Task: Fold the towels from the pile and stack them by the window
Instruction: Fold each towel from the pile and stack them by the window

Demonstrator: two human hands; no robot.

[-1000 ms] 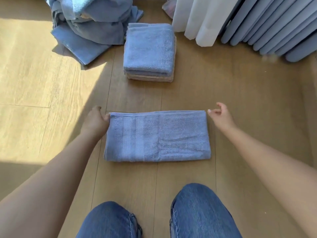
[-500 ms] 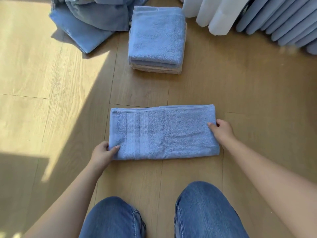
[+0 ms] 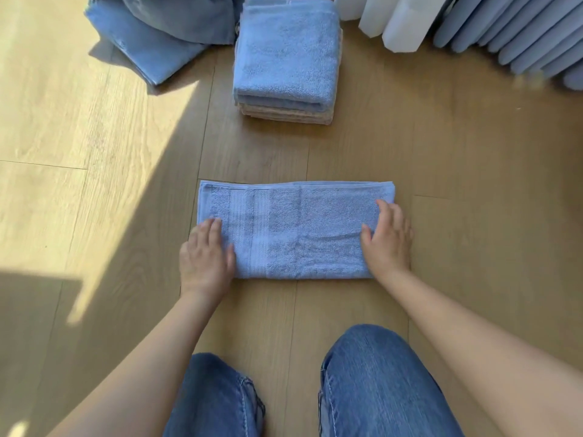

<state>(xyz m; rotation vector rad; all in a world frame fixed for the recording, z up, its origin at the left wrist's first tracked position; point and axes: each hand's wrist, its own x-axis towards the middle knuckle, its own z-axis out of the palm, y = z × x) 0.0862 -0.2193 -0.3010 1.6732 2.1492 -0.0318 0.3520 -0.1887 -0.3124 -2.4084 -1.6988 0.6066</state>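
A light blue towel (image 3: pixel 296 230), folded into a long rectangle, lies flat on the wooden floor in front of my knees. My left hand (image 3: pixel 206 258) rests palm down on its near left corner with straight fingers. My right hand (image 3: pixel 386 241) lies flat on its right end, fingers spread. Beyond it stands a stack of folded towels (image 3: pixel 287 58), blue on top and beige underneath. The unfolded pile of blue towels (image 3: pixel 164 26) sits at the far left.
White curtain (image 3: pixel 391 20) and blue curtain folds (image 3: pixel 517 29) hang at the far right, by the window. My knees in blue jeans (image 3: pixel 375 383) are at the bottom edge. Sunlight falls across the floor on the left.
Both hands moved from the towel's far corners down its sides and now lie flat on top of its two ends. The towel has stayed in place.
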